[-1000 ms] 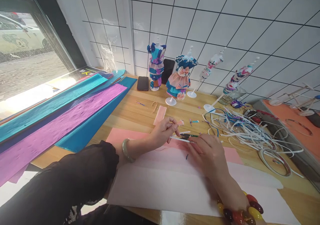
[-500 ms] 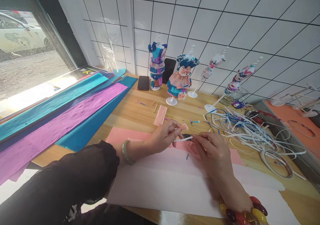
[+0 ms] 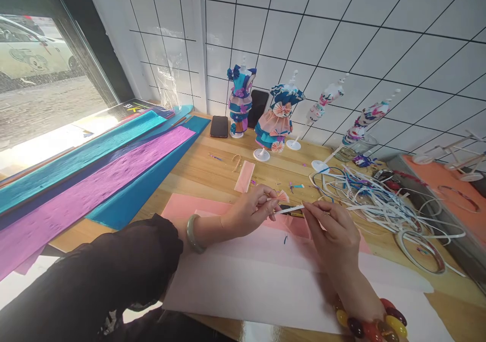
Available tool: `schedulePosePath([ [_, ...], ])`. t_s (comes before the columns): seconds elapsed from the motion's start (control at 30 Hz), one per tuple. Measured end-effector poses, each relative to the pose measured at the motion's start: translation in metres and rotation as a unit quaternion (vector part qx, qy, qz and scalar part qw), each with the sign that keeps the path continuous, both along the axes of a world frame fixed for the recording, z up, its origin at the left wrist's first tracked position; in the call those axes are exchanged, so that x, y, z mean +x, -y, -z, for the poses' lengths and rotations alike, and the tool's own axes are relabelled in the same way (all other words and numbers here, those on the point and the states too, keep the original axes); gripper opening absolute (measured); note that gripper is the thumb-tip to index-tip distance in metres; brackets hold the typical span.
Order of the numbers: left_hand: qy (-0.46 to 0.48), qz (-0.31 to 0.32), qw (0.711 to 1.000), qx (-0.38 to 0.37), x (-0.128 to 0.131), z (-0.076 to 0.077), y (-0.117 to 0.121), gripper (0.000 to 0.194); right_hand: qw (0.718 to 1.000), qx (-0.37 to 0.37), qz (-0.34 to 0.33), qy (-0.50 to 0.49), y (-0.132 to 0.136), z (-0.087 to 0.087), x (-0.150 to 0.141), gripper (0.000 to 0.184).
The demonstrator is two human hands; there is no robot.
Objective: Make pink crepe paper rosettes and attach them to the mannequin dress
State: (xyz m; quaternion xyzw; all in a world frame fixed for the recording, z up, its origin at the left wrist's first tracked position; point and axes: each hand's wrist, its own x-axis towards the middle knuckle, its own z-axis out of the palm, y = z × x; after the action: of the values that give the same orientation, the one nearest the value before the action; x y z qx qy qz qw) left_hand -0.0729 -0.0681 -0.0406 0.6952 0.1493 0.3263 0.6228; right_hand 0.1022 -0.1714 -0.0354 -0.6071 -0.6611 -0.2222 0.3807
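Observation:
My left hand point(image 3: 255, 209) pinches a small pleated pink paper fan point(image 3: 283, 197), its spread edge pointing away to the right. My right hand point(image 3: 331, 228) is closed on the end of a narrow white strip point(image 3: 290, 210). That strip runs across to my left fingertips; whether it wraps round the fan's base I cannot tell. Beneath both hands lie pink and white paper sheets point(image 3: 243, 281). A dark tool with a yellowish part point(image 3: 296, 213) lies behind the strip, partly hidden. A scrap of blue point(image 3: 286, 240) rests on the sheets.
A tangle of white and blue strips point(image 3: 379, 200) covers the right side, with a tape ring point(image 3: 421, 253) before it. Small dress forms in paper clothes, such as one with a pink skirt point(image 3: 274, 122), stand along the wall. Coloured paper lengths point(image 3: 140, 172) lie left, near a phone point(image 3: 219, 127).
My right hand has moved a little to the right, away from my left hand, and more of the white strip shows between them. The left hand keeps its pinch on the fan.

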Motion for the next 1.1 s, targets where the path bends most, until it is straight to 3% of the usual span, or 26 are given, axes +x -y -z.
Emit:
schedulePosePath([
  [0.17, 0.008, -0.05, 0.997, 0.05, 0.0, 0.001, 0.0, 0.019, 1.0, 0.013, -0.002, 0.002, -0.002, 0.002, 0.002, 0.024],
  [0.27, 0.035, -0.057, 0.998, 0.009, 0.001, -0.001, 0.002, 0.02, 0.999, 0.015, -0.006, 0.047, -0.002, -0.001, 0.002, 0.024],
  [0.43, 0.046, 0.0, 0.995, -0.092, 0.003, -0.005, 0.011, 0.023, 0.985, -0.011, -0.018, 0.171, 0.003, -0.012, -0.005, 0.026],
  [0.53, 0.019, 0.012, 0.995, -0.095, 0.002, -0.004, 0.013, 0.024, 0.984, -0.007, -0.017, 0.178, 0.004, -0.014, -0.007, 0.025],
  [0.63, -0.012, -0.022, 0.999, -0.044, 0.001, -0.003, 0.014, 0.021, 0.991, 0.016, -0.003, 0.134, 0.003, -0.01, -0.004, 0.028],
  [0.77, -0.016, -0.061, 0.995, 0.077, -0.003, -0.005, 0.018, 0.014, 0.999, 0.013, -0.005, -0.03, 0.003, -0.004, -0.004, 0.03],
  [0.93, 0.037, -0.091, 0.964, 0.245, -0.007, -0.01, 0.021, 0.007, 0.983, -0.011, -0.032, -0.182, 0.004, -0.005, -0.013, 0.028],
  [1.1, 0.05, -0.105, 0.959, 0.259, -0.008, -0.011, 0.019, 0.009, 0.971, -0.013, -0.028, -0.237, 0.003, -0.005, -0.015, 0.03],
])
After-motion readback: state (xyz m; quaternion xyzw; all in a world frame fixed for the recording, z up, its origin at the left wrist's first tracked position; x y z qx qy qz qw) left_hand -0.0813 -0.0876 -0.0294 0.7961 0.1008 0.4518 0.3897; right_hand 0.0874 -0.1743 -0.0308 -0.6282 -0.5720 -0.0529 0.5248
